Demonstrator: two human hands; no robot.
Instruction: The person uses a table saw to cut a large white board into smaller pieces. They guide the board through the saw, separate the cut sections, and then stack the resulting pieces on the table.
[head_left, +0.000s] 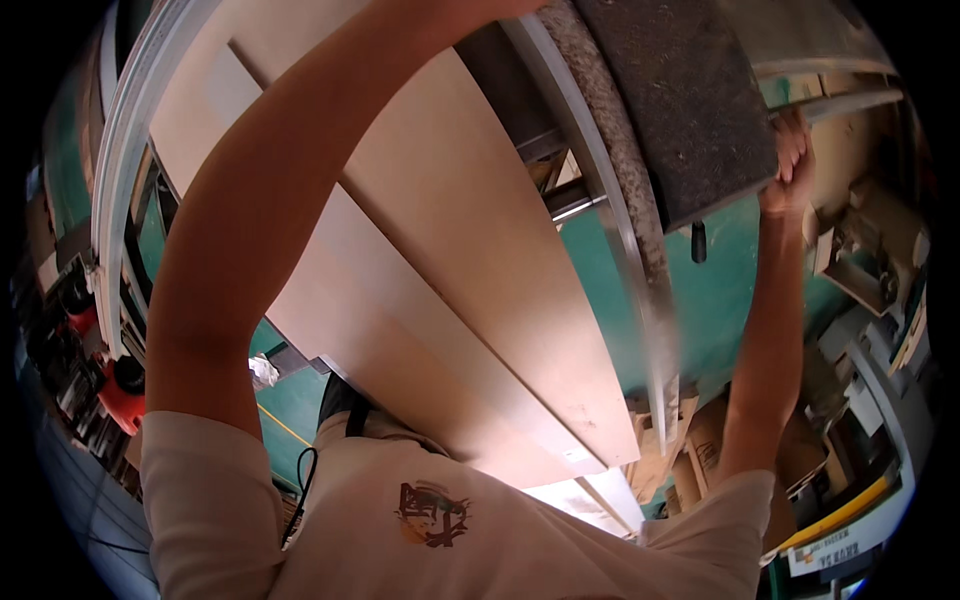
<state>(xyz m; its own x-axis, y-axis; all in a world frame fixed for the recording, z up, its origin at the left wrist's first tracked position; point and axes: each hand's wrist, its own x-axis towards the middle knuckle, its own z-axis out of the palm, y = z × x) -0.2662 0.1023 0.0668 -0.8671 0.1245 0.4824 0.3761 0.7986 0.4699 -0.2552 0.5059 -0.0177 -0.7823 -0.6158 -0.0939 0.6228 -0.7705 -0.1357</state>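
My left arm reaches across to the top edge of the head view, where only a sliver of my left hand [515, 6] shows beside a dark, dusty block-shaped housing [700, 110]; its fingers are cut off. Over at the right, my right hand [790, 165] is closed at the housing's corner, next to a metal rail [850, 105]. What its curled fingers grip is hidden. A black handle [699, 242] hangs below the housing. Long pale boards [500, 210] lie side by side in front of my body, with a narrow dark gap between them.
A long metal rail [625, 215] runs between the boards and the housing. Another curved metal frame [130, 140] rises at the left. Cardboard boxes [800, 440] stand on the green floor [720, 300] at the right. Red and black equipment [122, 395] sits at the far left.
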